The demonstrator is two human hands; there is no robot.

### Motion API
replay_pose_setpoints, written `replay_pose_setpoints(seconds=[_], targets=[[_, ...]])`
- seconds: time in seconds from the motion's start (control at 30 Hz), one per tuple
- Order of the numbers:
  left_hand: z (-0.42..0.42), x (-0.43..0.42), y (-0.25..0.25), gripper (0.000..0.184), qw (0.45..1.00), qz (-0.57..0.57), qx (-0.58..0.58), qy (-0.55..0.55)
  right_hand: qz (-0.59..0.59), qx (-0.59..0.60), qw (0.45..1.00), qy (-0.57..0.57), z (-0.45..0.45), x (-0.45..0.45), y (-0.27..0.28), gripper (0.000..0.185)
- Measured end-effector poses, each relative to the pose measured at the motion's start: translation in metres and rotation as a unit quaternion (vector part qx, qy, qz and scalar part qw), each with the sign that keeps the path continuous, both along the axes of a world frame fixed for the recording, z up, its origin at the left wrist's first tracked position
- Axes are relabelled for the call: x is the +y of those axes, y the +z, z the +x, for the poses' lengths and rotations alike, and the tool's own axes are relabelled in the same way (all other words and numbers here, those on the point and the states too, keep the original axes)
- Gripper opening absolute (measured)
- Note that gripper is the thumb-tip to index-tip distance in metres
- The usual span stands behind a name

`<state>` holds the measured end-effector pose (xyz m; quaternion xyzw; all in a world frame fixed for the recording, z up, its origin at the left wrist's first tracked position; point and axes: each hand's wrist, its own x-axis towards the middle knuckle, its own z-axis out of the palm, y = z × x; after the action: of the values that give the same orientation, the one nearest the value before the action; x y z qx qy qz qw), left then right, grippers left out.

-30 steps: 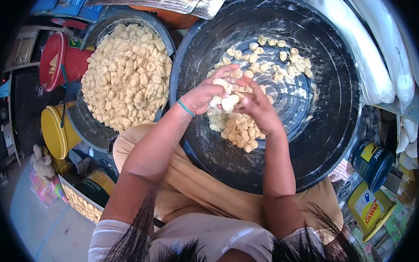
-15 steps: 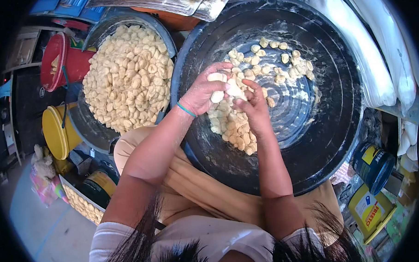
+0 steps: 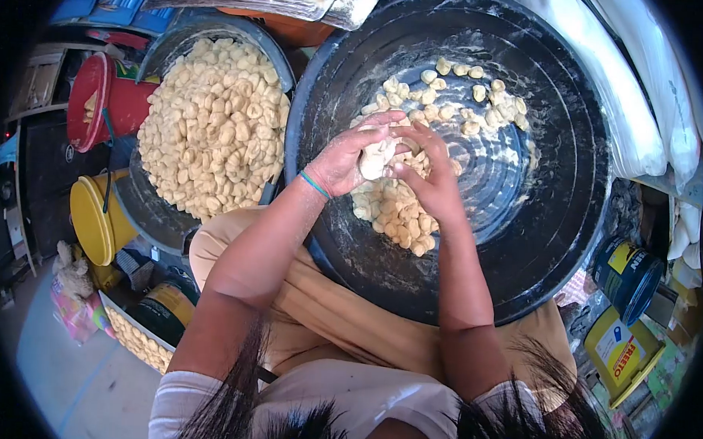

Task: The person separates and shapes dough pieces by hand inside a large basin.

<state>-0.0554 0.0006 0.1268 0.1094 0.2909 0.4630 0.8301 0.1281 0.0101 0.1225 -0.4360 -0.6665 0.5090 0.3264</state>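
Note:
Over a wide black basin [image 3: 520, 272], my left hand [image 3: 344, 159], a teal band at its wrist, is closed around pale, floury dough pieces [image 3: 375, 160]. My right hand [image 3: 433, 176] meets it from the other side, with thumb and fingers curled in on the same dough. How many pieces lie between the palms is hidden. Just below the hands is a heap of small folded dough pieces [image 3: 404, 221] on the basin floor. More dough pieces [image 3: 501, 109] lie scattered toward the far side, among streaks of flour.
Left of the basin stands a dark tub [image 3: 154, 205] piled high with dough pieces [image 3: 215, 129]. A red bucket [image 3: 88, 102] and a yellow bucket [image 3: 92, 222] lie further left. White sacks [image 3: 611, 89] line the right, above a yellow container [image 3: 622, 349]. Trays [image 3: 251, 1] overhang the back.
My right hand has moved up and left, its fingers now close against my left hand. The white pieces, earlier seen apart in the two hands, are now together between them.

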Motion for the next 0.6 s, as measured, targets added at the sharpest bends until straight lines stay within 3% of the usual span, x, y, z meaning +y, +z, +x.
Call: replay_pose_setpoints(seconds=[0.03,0.13,0.23,0.33,0.37,0.43,0.5,0.6], targets=[[0.001,-0.001,-0.004,0.051,1.0,-0.002,-0.02,0.01,0.092,-0.111,0.989,-0.018,-0.002,-0.002,-0.005,0.054],[-0.002,-0.001,-0.001,0.055,0.999,0.0,-0.03,0.013,0.065,-0.033,0.997,0.002,-0.012,-0.003,0.012,0.047],[0.0,-0.002,-0.002,0.056,0.997,-0.03,-0.073,0.009,0.01,-0.051,0.998,0.026,-0.019,-0.009,0.008,0.039],[-0.003,0.001,-0.003,0.053,0.998,-0.02,-0.052,-0.02,-0.14,0.04,0.985,-0.093,-0.013,-0.005,-0.008,0.032],[-0.005,0.001,-0.005,0.052,0.999,-0.01,-0.032,-0.034,-0.2,0.011,0.975,-0.097,-0.006,-0.002,-0.02,0.032],[-0.009,0.003,-0.013,0.05,0.999,-0.029,-0.017,-0.014,-0.007,-0.092,0.99,-0.105,-0.005,0.001,-0.006,0.033],[-0.006,0.004,-0.012,0.048,0.998,-0.054,-0.004,0.023,0.175,-0.197,0.961,-0.082,-0.005,0.004,0.009,0.038],[0.002,0.004,0.002,0.043,0.997,-0.077,-0.009,0.027,0.114,-0.025,0.993,-0.024,-0.014,0.002,-0.004,0.042]])
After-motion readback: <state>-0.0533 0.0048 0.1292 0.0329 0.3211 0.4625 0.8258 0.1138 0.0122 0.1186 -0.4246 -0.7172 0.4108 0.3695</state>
